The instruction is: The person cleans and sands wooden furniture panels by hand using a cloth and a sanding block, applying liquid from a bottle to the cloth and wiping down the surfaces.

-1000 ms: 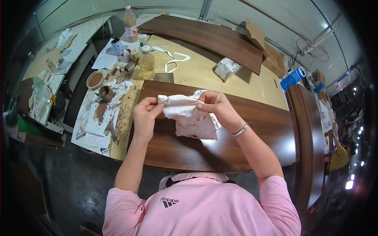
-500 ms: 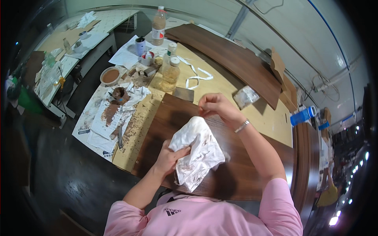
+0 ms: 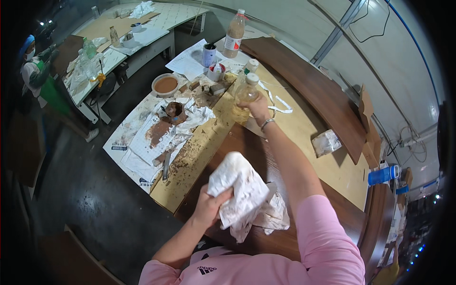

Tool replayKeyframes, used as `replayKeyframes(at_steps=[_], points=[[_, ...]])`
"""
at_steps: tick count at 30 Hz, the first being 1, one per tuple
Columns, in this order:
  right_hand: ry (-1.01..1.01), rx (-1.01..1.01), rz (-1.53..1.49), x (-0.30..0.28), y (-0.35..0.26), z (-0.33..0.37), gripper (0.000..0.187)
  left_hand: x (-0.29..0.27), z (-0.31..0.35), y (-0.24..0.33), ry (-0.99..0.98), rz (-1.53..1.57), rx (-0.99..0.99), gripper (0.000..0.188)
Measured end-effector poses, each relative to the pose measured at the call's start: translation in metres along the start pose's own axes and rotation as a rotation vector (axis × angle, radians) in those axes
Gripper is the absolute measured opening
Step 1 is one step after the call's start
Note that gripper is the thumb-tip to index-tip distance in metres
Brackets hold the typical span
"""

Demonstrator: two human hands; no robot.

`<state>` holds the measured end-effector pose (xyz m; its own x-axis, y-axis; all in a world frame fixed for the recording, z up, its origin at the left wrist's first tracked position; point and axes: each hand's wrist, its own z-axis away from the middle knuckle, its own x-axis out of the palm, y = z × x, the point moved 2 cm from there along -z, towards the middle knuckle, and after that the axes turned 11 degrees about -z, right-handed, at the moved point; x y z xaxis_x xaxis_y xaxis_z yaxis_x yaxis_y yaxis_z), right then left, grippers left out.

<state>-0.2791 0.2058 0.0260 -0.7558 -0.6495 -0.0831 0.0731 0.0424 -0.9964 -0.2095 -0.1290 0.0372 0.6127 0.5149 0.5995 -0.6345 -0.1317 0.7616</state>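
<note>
A white rag with brown stains is bunched in my left hand, its loose folds hanging over the dark brown wooden board. My right arm reaches forward across the board. At its end my right hand is wrapped around a clear plastic bottle with a white cap and pale yellow liquid inside. The bottle stands upright near the board's far edge, and my fingers partly hide its lower half. Behind it is a smaller bottle with a white cap.
To the left are a tub of brown paste, a paste-smeared cup on stained papers, and a scraper. Farther back stand a dark-topped can and a tall bottle. A long brown panel lies at right. Another person stands far left.
My right hand has moved from just above the rag, forward to the bottle, and closed around it. The left hand still holds the rag. The view has shifted left, bringing another person in.
</note>
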Motion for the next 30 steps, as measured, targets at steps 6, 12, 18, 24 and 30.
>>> replayKeyframes(at_steps=[6, 12, 18, 24, 30], points=[[-0.188, -0.274, -0.015, -0.058, -0.071, 0.059, 0.068, -0.005, -0.058, 0.012, 0.076, -0.13, 0.131, 0.037], [-0.305, -0.251, 0.499, -0.09, -0.125, 0.143, 0.075, 0.007, -0.079, 0.004, 0.05, -0.132, 0.142, 0.03], [-0.296, -0.431, 1.005, -0.1, -0.114, 0.184, 0.067, 0.024, -0.079, -0.007, -0.027, -0.192, 0.14, 0.033], [-0.237, -0.496, 1.229, -0.103, -0.112, 0.197, 0.055, 0.051, -0.077, 0.0, -0.117, 0.042, 0.049, 0.033], [-0.166, -0.574, 1.311, -0.11, -0.117, 0.197, 0.038, 0.038, -0.084, -0.009, -0.081, 0.085, 0.001, 0.031]])
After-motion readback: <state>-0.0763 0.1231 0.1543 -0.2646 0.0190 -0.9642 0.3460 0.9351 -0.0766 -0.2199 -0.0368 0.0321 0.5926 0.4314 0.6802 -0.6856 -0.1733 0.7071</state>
